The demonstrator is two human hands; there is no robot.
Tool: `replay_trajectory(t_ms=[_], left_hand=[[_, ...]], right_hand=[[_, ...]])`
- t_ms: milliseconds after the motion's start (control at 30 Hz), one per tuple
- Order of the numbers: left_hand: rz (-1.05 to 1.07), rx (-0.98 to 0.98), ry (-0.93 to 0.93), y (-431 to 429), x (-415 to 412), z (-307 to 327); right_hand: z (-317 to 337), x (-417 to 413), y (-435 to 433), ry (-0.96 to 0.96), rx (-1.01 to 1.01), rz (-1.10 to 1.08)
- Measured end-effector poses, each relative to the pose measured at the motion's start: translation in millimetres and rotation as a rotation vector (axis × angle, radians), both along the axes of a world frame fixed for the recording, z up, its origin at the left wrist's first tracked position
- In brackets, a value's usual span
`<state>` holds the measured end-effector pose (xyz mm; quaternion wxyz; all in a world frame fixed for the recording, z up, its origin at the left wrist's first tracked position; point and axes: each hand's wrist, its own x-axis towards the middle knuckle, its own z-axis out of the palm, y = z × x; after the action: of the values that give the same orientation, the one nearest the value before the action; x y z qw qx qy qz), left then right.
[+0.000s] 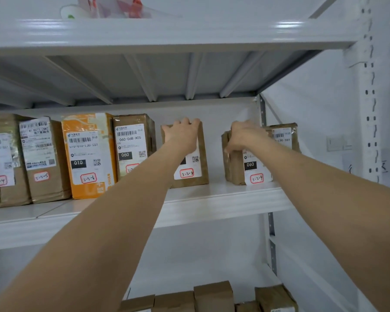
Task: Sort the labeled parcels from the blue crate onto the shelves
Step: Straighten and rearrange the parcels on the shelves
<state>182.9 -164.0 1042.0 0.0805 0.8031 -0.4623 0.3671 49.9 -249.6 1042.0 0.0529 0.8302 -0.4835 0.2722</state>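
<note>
Far left: a brown taped parcel marked 3-2-4 (0, 161) and a brown cardboard parcel marked 3-2-5 (45, 158) stand upright side by side on the white metal shelf (223, 199), labels facing me.
Next along: an orange-and-white parcel marked 3-2-6 (88, 154), then a brown taped parcel printed 060-06B-A05 (133, 145) right against it. My forearm hides its handwritten number.
My left hand (182, 136): up on the brown cardboard parcel marked 3-2-8 (194, 170), fingers hooked over its top edge and palm on the front face, holding it upright.
Gap: a stretch of shelf shows between my two parcels, so they stand apart.
My right hand (245, 136): blurred, but it looks wrapped round the upper left of the brown cardboard parcel marked 3-2-9 (252, 170), last in the row, near the right-hand upright.
Step in hand: I reckon I'm seating these two at the end of the numbered run, one in each hand.
Next move: set both square with labels out, keep the order, let go without tipping them, then fetch the next parcel from the blue crate, which I can't see from here.
Below: the tops of more plain brown parcels (212, 296) show on the lower shelf.
</note>
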Motion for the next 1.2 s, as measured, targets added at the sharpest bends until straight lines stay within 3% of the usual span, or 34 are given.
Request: replay_trajectory(t_ms=[133, 233, 333, 567, 733, 900, 1067, 1200], left_hand=[[0.017, -0.014, -0.003, 3, 1, 1], [0.045, -0.022, -0.013, 8, 9, 2], [0.040, -0.030, -0.018, 7, 11, 1], [0.058, -0.033, -0.015, 4, 19, 2], [0.044, -0.044, 0.001, 2, 19, 2], [0.054, -0.063, 0.023, 1, 16, 1], [-0.143, -0.196, -0.119, -18, -11, 0], [-0.259, -0.098, -0.093, -46, -41, -9]], right_hand=[[-12, 24, 4, -0.162, -0.066, 0.150], [-14, 38, 4, -0.224, -0.095, 0.137], [-18, 48, 4, -0.209, -0.155, 0.085], [0, 48, -2, -0.107, -0.015, 0.245], [-13, 53, -8, -0.119, -0.166, 0.204], [-15, 59, -5, -0.140, -0.132, 0.409], [-19, 15, -35, -0.260, -0.267, 0.149], [-18, -29, -65, -0.245, -0.181, -0.108]])
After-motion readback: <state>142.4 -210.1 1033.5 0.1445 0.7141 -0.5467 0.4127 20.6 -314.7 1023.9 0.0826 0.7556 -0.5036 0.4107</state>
